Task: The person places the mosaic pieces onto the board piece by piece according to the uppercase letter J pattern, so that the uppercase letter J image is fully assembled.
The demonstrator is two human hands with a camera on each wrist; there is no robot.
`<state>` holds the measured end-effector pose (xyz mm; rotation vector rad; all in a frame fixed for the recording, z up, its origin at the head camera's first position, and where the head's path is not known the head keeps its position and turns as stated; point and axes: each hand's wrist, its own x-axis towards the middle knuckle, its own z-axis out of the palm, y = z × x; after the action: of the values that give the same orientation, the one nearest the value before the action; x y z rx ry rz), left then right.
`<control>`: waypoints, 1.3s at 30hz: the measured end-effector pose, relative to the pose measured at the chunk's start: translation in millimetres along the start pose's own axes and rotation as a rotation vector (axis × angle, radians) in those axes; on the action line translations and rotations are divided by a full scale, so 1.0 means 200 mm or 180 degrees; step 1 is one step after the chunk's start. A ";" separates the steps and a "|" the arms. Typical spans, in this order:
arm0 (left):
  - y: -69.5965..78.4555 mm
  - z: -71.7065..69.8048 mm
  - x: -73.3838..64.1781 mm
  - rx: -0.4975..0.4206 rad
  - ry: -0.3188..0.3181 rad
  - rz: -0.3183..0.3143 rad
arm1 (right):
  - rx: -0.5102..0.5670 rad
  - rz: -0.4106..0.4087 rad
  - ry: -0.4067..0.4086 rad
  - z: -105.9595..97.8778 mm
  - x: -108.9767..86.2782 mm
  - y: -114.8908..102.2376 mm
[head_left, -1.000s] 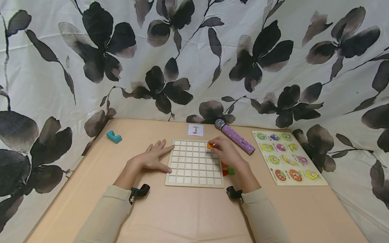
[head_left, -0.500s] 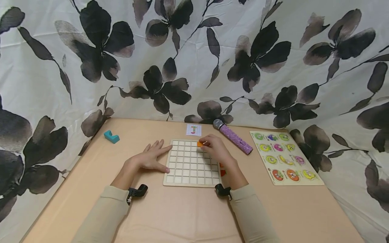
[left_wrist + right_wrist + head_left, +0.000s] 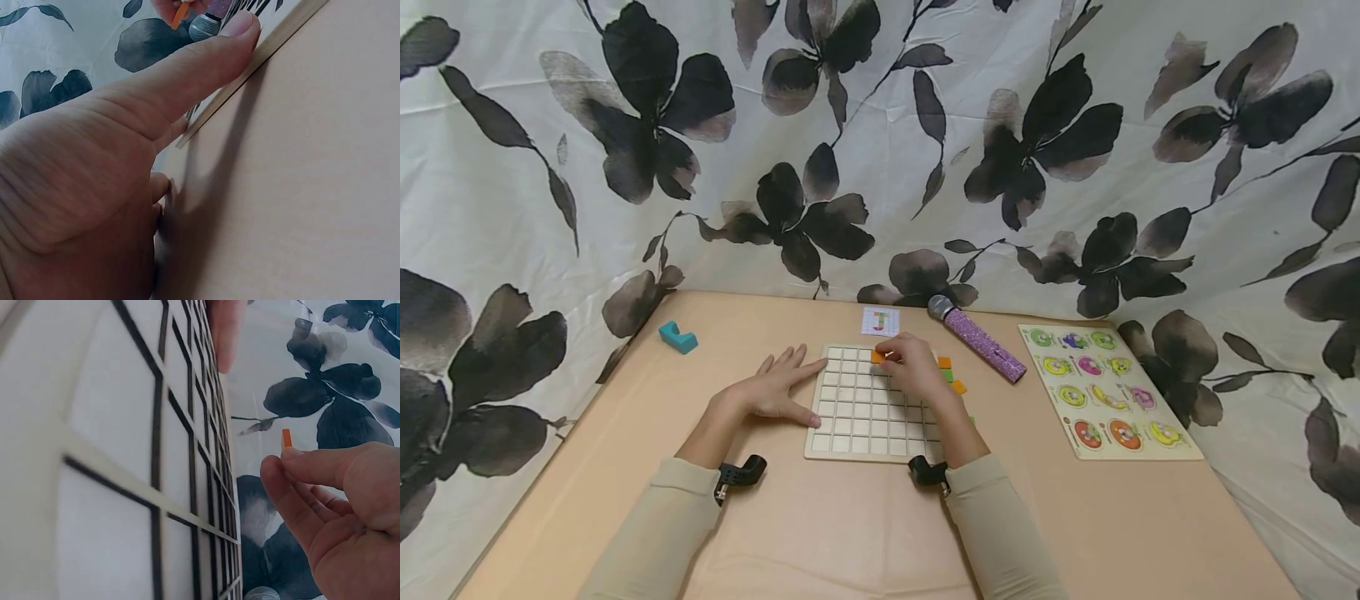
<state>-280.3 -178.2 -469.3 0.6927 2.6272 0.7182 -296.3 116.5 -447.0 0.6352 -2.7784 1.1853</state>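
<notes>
My right hand (image 3: pixel 912 367) pinches a small flat orange tile (image 3: pixel 877 357) between thumb and index fingertip, over the far rows of the wooden grid board (image 3: pixel 857 425). The right wrist view shows the orange tile (image 3: pixel 287 438) sticking up from the fingertips, apart from the grid surface. Fingers spread, my left hand (image 3: pixel 775 390) rests at the board's left side, with thumb and index fingertips on its edge. In the left wrist view the left thumb (image 3: pixel 206 69) lies along the board's rim (image 3: pixel 231 87). The right forearm hides part of the board's right side.
Several orange and green tiles (image 3: pixel 946 375) lie right of the board, partly behind the right arm. A small pattern card (image 3: pixel 880 321) and a purple glitter microphone (image 3: pixel 981 337) lie beyond it. A fruit picture board (image 3: pixel 1105 392) is at right, a turquoise block (image 3: pixel 678 337) at far left.
My right hand has moved left across the far part of the board with the orange tile. Tiles beside the board have come into view behind it. The left hand stays in place.
</notes>
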 end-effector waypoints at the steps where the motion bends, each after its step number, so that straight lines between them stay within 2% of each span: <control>1: 0.00 0.00 0.00 -0.0014 -0.0006 -0.0009 | 0.0002 0.0011 0.0011 0.01 0.00 0.00; 18: -0.01 0.01 -0.01 -0.0025 0.0033 -0.0064 | 0.0105 0.0093 0.0029 0.09 0.03 0.03; 24: 0.01 0.00 -0.01 -0.0005 0.0004 -0.0087 | 0.0189 0.0075 0.0034 0.13 0.04 0.07; 30: 0.02 0.00 -0.01 0.0015 -0.0011 -0.0076 | 0.0028 -0.0055 0.0019 0.17 0.04 0.08; 39: 0.01 0.00 0.00 -0.0018 -0.0008 -0.0086 | -0.0027 0.0068 -0.0002 0.20 0.03 0.07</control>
<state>-278.7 -176.6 -467.3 0.6551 2.6261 0.7162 -304.0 94.6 -484.3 0.6069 -2.7963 1.1766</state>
